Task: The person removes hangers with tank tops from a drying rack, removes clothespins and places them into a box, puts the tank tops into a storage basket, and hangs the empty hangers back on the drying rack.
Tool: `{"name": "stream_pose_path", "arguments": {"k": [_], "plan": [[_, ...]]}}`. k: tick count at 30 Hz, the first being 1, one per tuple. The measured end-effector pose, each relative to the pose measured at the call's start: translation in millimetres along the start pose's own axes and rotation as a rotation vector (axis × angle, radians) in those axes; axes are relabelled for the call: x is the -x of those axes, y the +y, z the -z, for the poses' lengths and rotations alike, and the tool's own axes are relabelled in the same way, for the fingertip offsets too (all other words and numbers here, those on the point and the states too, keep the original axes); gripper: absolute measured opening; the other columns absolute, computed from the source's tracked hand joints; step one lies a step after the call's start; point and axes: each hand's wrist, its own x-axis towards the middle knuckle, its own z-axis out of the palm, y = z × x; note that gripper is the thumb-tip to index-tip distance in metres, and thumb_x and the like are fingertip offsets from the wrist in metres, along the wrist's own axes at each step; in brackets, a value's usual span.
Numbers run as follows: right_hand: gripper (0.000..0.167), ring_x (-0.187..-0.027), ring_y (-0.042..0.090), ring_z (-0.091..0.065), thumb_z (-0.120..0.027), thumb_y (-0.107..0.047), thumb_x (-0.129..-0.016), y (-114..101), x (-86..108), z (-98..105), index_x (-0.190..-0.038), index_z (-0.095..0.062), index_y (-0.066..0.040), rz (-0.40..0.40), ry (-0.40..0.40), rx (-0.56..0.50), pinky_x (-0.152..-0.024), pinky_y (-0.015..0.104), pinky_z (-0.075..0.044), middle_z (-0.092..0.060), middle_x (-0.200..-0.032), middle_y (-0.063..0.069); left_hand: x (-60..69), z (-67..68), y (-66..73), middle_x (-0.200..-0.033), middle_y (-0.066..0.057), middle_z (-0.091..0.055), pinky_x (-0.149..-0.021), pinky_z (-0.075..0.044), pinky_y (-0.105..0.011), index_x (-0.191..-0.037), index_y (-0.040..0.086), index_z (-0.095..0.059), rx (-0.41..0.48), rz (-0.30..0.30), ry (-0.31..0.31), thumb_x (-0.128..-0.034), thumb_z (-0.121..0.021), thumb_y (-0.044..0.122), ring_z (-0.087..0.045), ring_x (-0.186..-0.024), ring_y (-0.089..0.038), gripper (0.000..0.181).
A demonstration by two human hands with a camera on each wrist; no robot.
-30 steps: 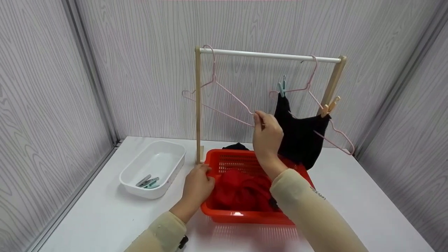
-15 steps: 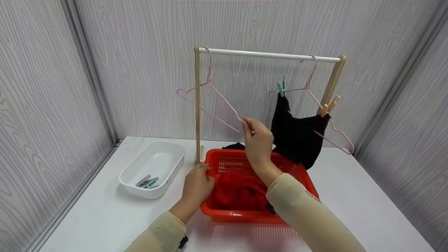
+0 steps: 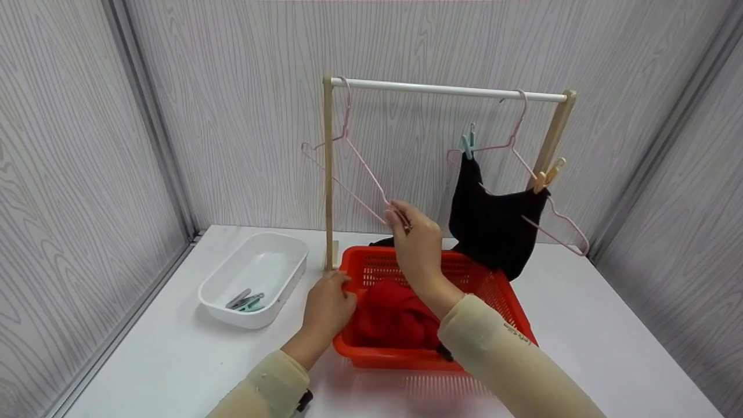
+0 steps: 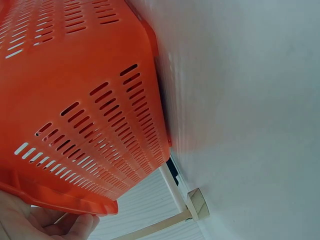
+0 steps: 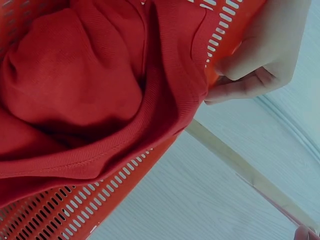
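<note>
My right hand [image 3: 419, 241] pinches the right end of a thin pink clothes hanger [image 3: 365, 165], whose hook sits over the left part of the rack's white rail [image 3: 429, 88]. With the left hand [image 3: 327, 305] I grip the left rim of a red plastic basket [image 3: 400, 357]. In the left wrist view, fingers [image 4: 82, 227] curl under that slotted basket's rim. Red cloth [image 3: 389, 316] lies bunched inside the basket, and fills much of the right wrist view. A black garment [image 3: 502, 215] hangs from a second pink hanger [image 3: 572, 223] by a blue-green clothespin [image 3: 468, 145] and an orange one [image 3: 541, 181].
Left of the basket stands a white tray [image 3: 217, 305] with several clothespins [image 3: 246, 301] in it. The rack's wooden posts [image 3: 328, 174] rise behind the basket. Something black [image 3: 380, 241] shows behind the basket's back rim. Wood-patterned panels [image 3: 232, 116] enclose the white table [image 3: 174, 360].
My right hand has moved left and slightly down, and the held end of the hanger has swung with it. The left hand stays on the basket rim.
</note>
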Motion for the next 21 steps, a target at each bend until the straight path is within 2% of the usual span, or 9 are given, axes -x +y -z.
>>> {"name": "stream_pose_path", "arguments": {"k": [14,21], "plan": [[0.033,-0.089,0.015,-0.070,-0.071,-0.013,-0.093,-0.5,3.0,3.9,-0.124,-0.067,-0.002,0.012,-0.007,-0.039,-0.077,0.027,-0.058,-0.074,-0.100,0.007,0.3,-0.5,-3.6,-0.112,-0.015,-0.070,-0.090,-0.055,-0.043,-0.103,-0.003,-0.073,-0.012,-0.011,0.016,-0.0803,-0.068,0.001,-0.067,-0.105,-0.032,0.023],[0.034,-0.089,0.015,-0.071,-0.070,-0.015,-0.094,-3.3,4.6,8.1,-0.125,-0.066,-0.002,0.026,-0.010,-0.042,-0.077,0.028,-0.059,-0.075,-0.100,0.007,0.5,0.2,-1.8,-0.110,-0.014,-0.070,-0.087,-0.056,-0.043,-0.103,-0.003,-0.073,-0.003,-0.001,0.008,-0.0804,-0.068,0.001,-0.068,-0.101,-0.032,0.023]]}}
